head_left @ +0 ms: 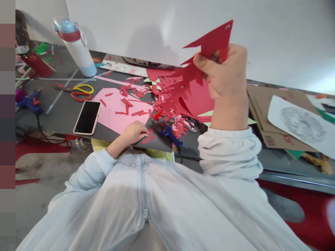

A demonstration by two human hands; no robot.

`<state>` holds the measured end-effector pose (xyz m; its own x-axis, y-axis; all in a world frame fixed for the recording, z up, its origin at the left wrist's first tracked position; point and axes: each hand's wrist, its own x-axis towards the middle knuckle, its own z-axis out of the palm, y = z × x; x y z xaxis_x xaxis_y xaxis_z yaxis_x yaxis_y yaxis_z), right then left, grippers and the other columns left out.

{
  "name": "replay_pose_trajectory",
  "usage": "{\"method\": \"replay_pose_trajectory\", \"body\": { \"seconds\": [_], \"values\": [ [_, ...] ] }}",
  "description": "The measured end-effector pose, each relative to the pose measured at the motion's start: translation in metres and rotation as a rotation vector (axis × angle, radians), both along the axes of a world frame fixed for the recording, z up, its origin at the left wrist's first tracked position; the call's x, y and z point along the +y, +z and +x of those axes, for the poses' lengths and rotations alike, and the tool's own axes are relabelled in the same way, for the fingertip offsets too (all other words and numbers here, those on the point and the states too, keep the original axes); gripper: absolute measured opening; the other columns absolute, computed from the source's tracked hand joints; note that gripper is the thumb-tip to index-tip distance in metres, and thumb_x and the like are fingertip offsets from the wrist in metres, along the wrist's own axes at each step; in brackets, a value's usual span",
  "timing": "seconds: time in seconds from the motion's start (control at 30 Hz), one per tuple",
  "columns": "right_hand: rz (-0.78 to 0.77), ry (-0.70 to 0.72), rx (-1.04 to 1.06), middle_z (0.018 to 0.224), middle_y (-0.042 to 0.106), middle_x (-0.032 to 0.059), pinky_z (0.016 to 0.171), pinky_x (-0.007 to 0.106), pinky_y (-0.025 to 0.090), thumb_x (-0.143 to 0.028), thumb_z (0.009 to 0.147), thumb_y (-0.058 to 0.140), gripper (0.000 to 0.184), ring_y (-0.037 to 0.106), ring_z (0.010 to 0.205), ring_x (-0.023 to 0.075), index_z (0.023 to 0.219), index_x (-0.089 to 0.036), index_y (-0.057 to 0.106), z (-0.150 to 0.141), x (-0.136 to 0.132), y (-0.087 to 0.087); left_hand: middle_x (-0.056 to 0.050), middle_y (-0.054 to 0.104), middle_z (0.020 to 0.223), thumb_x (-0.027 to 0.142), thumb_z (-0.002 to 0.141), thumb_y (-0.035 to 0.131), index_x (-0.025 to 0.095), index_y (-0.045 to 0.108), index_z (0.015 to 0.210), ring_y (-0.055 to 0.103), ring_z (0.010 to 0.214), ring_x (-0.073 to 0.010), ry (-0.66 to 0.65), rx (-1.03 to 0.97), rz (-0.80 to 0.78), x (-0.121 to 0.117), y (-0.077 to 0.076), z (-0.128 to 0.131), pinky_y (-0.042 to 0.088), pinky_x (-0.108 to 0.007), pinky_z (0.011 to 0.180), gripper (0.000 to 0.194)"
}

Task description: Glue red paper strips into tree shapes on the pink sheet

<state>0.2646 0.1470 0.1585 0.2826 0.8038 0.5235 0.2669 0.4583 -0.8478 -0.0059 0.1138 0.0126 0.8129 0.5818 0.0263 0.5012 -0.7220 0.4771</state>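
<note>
My right hand (227, 66) is raised in front of the pale wall, its thumb and fingers closed on a red paper cutout (216, 38). The cutout has jagged, pointed edges and a small googly eye near its top corner. My left hand (136, 132) rests at the table's front edge, fingers loosely bent and apparently empty, beside small red paper strips (148, 139). Below my right hand lie red paper sheets (200, 96) among many red scraps (167, 85). A pink paper sheet (112, 113) lies just beyond my left hand.
A blue glue gun (170, 135) lies near the front edge. On the left are a phone (87, 117), scissors (82, 91), a white bottle (78, 52), a red can (38, 64) and another blue glue gun (30, 103). Cardboard (272, 118) and a printed drawing (303, 123) lie right.
</note>
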Motion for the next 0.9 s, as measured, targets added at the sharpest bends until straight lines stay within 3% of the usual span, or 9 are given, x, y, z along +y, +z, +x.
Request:
{"method": "replay_pose_trajectory", "body": {
  "seconds": [0.17, 0.3, 0.43, 0.53, 0.63, 0.73, 0.9],
  "values": [
    [0.022, 0.029, 0.007, 0.068, 0.062, -0.0029, 0.076, 0.038, 0.048, -0.024, 0.064, 0.092, 0.027, 0.058, 0.072, 0.0146, 0.066, -0.023, 0.066, 0.001, -0.002, 0.002, -0.009, 0.077, 0.093, 0.021, 0.093, 0.058, 0.016, 0.078, 0.094, 0.068, 0.092, -0.0229, 0.043, 0.004, 0.042, 0.016, -0.002, 0.028, 0.049, -0.038, 0.092, 0.021],
    [0.009, 0.028, 0.032, 0.07, 0.065, -0.0013, 0.073, 0.036, 0.049, -0.018, 0.067, 0.091, 0.022, 0.057, 0.07, 0.0145, 0.07, -0.025, 0.07, -0.001, -0.004, 0.006, -0.011, 0.077, 0.105, 0.021, 0.096, 0.051, 0.016, 0.077, 0.104, 0.067, 0.1, -0.0237, 0.034, -0.008, 0.072, 0.011, 0.006, 0.024, 0.047, -0.039, 0.096, 0.027],
    [0.032, 0.022, 0.014, 0.063, 0.055, -0.0033, 0.074, 0.035, 0.05, -0.016, 0.068, 0.089, 0.025, 0.058, 0.071, 0.0156, 0.065, -0.025, 0.067, 0.003, 0.001, 0.006, -0.006, 0.078, 0.112, 0.035, 0.1, 0.051, 0.023, 0.078, 0.103, 0.065, 0.109, -0.023, -0.24, -0.116, 0.102, -0.009, 0.011, -0.004, 0.045, -0.038, 0.101, 0.03],
    [0.077, 0.069, 0.034, 0.063, 0.052, -0.0035, 0.077, 0.037, 0.053, -0.026, 0.067, 0.091, 0.026, 0.058, 0.071, 0.0156, 0.064, -0.025, 0.066, 0.004, 0.003, 0.004, -0.004, 0.077, 0.118, 0.034, 0.1, 0.052, 0.026, 0.077, 0.109, 0.063, 0.122, -0.0251, -0.331, -0.058, 0.113, -0.018, 0.009, -0.021, 0.041, -0.042, 0.107, 0.028],
    [0.07, 0.097, 0.066, 0.067, 0.057, -0.0024, 0.08, 0.037, 0.054, -0.037, 0.063, 0.093, 0.029, 0.06, 0.074, 0.0159, 0.067, -0.024, 0.067, 0.003, 0.007, -0.001, -0.005, 0.066, 0.14, 0.034, 0.1, 0.052, 0.028, 0.069, 0.128, 0.052, 0.14, -0.0273, -0.293, 0.049, 0.146, -0.012, 0.006, -0.021, 0.033, -0.046, 0.116, 0.034],
    [0.04, 0.076, 0.115, 0.074, 0.065, -0.0002, 0.077, 0.038, 0.053, -0.042, 0.06, 0.094, 0.032, 0.061, 0.075, 0.0166, 0.073, -0.025, 0.07, 0.003, 0.011, -0.008, -0.007, 0.054, 0.153, 0.037, 0.102, 0.047, 0.025, 0.056, 0.144, 0.039, 0.149, -0.0282, -0.226, 0.161, 0.183, 0.004, 0.002, -0.004, 0.023, -0.049, 0.123, 0.045],
    [-0.016, 0.044, 0.163, 0.072, 0.064, -0.0011, 0.077, 0.038, 0.053, -0.031, 0.063, 0.092, 0.027, 0.061, 0.074, 0.016, 0.072, -0.023, 0.068, 0.003, 0.013, -0.016, -0.011, 0.05, 0.155, 0.038, 0.104, 0.038, 0.018, 0.047, 0.15, 0.036, 0.15, -0.03, -0.08, 0.212, 0.226, 0.027, 0.004, 0.031, 0.019, -0.055, 0.124, 0.051]
  ]
}}
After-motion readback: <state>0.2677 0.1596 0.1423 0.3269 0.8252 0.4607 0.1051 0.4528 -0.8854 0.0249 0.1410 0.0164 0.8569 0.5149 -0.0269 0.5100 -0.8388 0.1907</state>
